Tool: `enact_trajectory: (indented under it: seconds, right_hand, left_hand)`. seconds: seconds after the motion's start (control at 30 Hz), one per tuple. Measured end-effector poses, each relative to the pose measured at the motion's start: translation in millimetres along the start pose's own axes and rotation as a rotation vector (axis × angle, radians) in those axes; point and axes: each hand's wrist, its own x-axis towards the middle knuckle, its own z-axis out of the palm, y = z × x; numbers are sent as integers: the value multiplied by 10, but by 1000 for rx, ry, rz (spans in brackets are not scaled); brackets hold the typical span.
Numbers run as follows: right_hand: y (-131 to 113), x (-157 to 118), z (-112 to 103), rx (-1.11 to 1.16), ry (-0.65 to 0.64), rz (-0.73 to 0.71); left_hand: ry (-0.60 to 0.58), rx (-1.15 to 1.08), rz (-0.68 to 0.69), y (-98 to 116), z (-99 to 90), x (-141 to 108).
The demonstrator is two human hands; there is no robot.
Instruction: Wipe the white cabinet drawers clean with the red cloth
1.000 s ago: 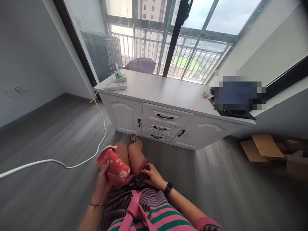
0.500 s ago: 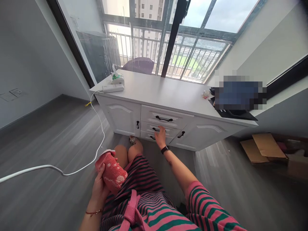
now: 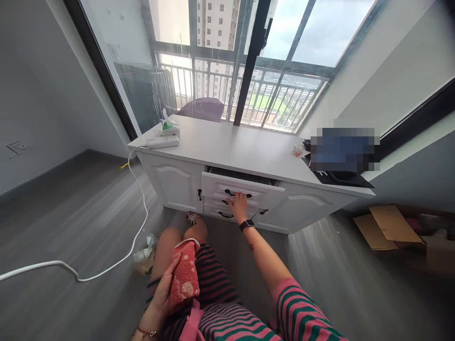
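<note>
My right hand (image 3: 239, 206) has its fingers hooked on the black handle (image 3: 249, 195) of the top drawer (image 3: 213, 183). That drawer stands partly pulled out of the white cabinet (image 3: 234, 142), with a dark gap showing behind its front. In my left hand (image 3: 169, 279) is a folded red towel (image 3: 185, 274) with pale patterns and a whitish edge, resting over my lap. Below the top drawer, the lower drawers are closed, the lowest showing its black handle (image 3: 225, 215).
On the cabinet top are a white power strip (image 3: 163, 142), a tissue pack (image 3: 170, 128) and a black mat (image 3: 341, 179) under a blurred item. A white cable (image 3: 144, 208) runs across the floor. Cardboard boxes (image 3: 394, 222) lie right; a crumpled bag (image 3: 145, 255) sits by my leg.
My right hand has moved up from the middle drawer to the top drawer's handle, and the top drawer has come partly open. My left hand has shifted right with the towel.
</note>
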Motion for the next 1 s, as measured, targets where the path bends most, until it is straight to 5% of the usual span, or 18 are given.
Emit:
enact_trajectory:
  seconds: [0.1, 0.27, 0.47, 0.6, 0.8, 0.9, 1.0]
  right_hand:
    - [-59, -265, -39, 30, -1, 9]
    - [-169, -661, -107, 54, -22, 37]
    - [-300, -1006, -186, 131, -11, 35]
    - [-375, -1215, -218, 69, -20, 6]
    - [-424, -1391, -215, -57, 71, -64]
    - [-436, -1397, -243, -94, 68, -62]
    - [-452, -1384, -281, -112, 67, -64]
  left_hand:
    - [-44, -59, -78, -6, 169, 8]
    - [-192, 191, -28, 66, 612, -64]
    - [-369, 402, 343, 324, 1321, -141]
    - [-442, 557, 711, 600, 1814, 86]
    - [-625, 1618, 1216, 605, 2690, 774]
    - [-881, 1990, 1180, 350, 2961, 1162]
    - [-1227, 2267, 910, 87, 3019, 1517]
